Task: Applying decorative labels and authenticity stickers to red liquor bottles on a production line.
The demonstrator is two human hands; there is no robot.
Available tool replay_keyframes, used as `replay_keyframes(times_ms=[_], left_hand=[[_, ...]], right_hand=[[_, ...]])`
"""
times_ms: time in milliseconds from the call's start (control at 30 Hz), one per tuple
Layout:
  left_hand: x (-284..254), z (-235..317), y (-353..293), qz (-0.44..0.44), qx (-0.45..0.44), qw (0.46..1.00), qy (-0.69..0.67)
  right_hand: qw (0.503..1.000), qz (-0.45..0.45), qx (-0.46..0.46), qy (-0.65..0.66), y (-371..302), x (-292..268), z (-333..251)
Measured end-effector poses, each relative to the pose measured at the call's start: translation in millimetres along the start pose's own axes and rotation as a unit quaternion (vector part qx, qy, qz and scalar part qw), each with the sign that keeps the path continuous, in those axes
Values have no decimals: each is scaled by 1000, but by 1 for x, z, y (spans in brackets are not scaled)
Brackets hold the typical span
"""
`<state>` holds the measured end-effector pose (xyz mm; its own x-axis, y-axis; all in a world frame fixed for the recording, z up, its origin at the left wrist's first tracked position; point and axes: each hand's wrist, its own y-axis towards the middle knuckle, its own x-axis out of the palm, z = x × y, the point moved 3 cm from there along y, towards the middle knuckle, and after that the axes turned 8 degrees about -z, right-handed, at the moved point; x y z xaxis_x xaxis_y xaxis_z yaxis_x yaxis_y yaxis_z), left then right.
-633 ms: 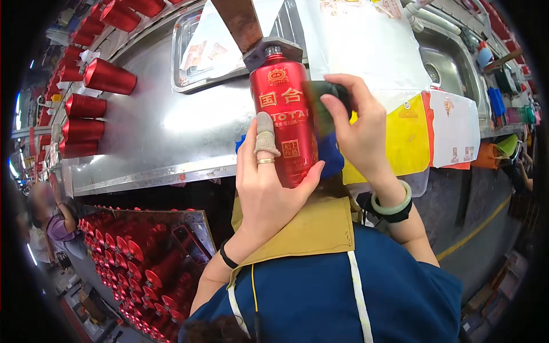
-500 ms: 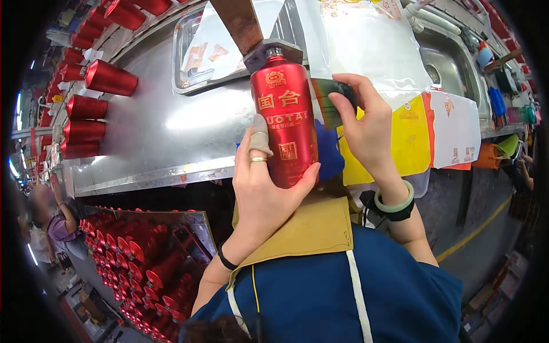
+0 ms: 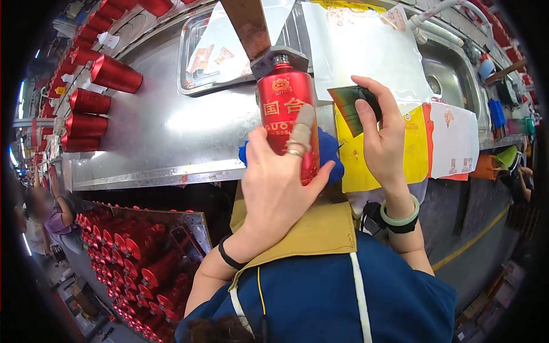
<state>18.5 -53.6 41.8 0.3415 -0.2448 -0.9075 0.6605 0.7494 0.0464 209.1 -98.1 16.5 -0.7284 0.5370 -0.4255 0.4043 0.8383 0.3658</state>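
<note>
Stainless-steel worktable: smooth and glossy, with a raised lip along its near edge. At lower left, a massed batch of red metallic bottles fills a rack beside the table. White sheets of smooth, glossy film with printed patches cover the upper right; a yellow sheet with a red-edged neighbour lies below them. A mustard apron, apparently of stiff woven cloth, spans the person's front. A recessed sink of metal, drain visible, is set at far right. A shallow metal tray with rounded corners sits behind the work position.

Fixture: a rust-brown metal bracket ends in a thick grey plate at the neck of the red bottle. The bottle is round-shouldered, satin-metallic, gold-printed, and lies between that plate and the apron; its base is hidden.

Left hand: partly open, laid across the bottle's lower body, index finger extended, the others bent; whether it grips cannot be determined. Right hand: closed in a pinch on a flat, dark green scraper, clear of the bottle.

A crumpled blue cloth shows beside the bottle. A smooth, pale green bangle circles the right wrist. A fabric finger cot sheathes the left index finger.
</note>
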Motion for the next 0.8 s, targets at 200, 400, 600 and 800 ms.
replay_keyframes(times_ms=[200, 400, 600, 800], left_hand=[[-2, -21, 8, -1, -31, 999, -43], [3, -35, -3, 25, -9, 990, -141], [15, -57, -23, -68, 78, 962, -252], [26, -63, -26, -31, 43, 948, -313]], right_hand=[[998, -65, -20, 15, 19, 9, -22], [990, -59, -105, -68, 52, 21, -15], [885, -140, -385, -220, 49, 30, -30], [887, -164, -347, -255, 71, 38, -50]])
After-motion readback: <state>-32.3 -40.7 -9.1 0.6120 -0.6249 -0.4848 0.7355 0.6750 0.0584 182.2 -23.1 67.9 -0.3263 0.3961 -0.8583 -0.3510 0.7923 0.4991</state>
